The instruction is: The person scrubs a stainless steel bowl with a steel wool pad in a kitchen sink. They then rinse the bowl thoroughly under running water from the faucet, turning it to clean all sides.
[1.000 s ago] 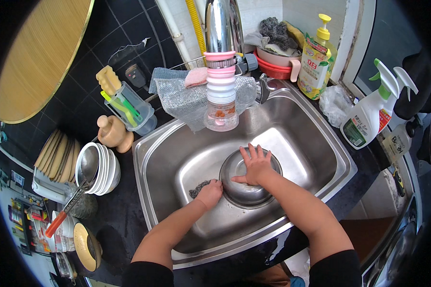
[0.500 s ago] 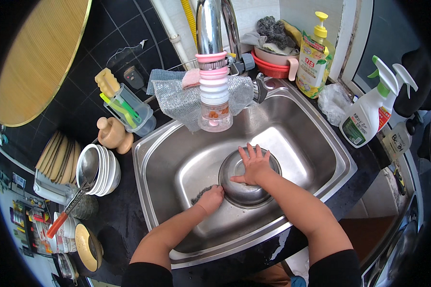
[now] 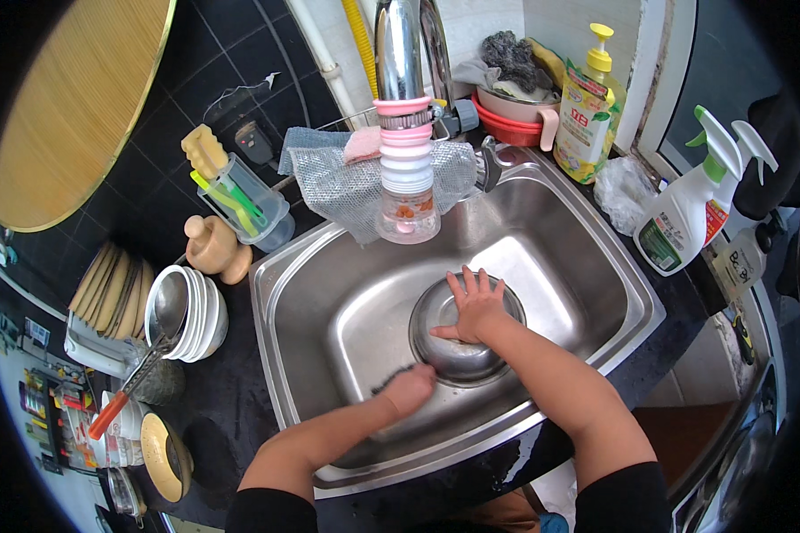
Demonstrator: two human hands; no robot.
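An upturned stainless steel bowl [image 3: 431, 313] rests on the floor of the metal sink [image 3: 347, 266]. My right hand [image 3: 477, 311] lies on the bowl's base with its fingers spread. Beside the bowl's near left side, my left hand [image 3: 411, 389] is closed around a dark steel wool scourer [image 3: 389, 381], of which only an edge shows past the fingers. My left knuckles are at the bowl's wall; whether the scourer touches it is hidden. Above the sink hangs the tap with a pink and white nozzle [image 3: 407, 173], and no water shows running from it.
Stacked white bowls [image 3: 206, 315] with a ladle [image 3: 133, 382] stand left of the sink, near a wooden mortar [image 3: 215, 249]. A mesh cloth [image 3: 338, 182] hangs behind the tap. A yellow pump bottle [image 3: 587, 115] and a spray bottle [image 3: 680, 218] stand at the right.
My left hand has slid right and a little nearer along the bowl's side with the scourer. My right hand stays spread on the bowl.
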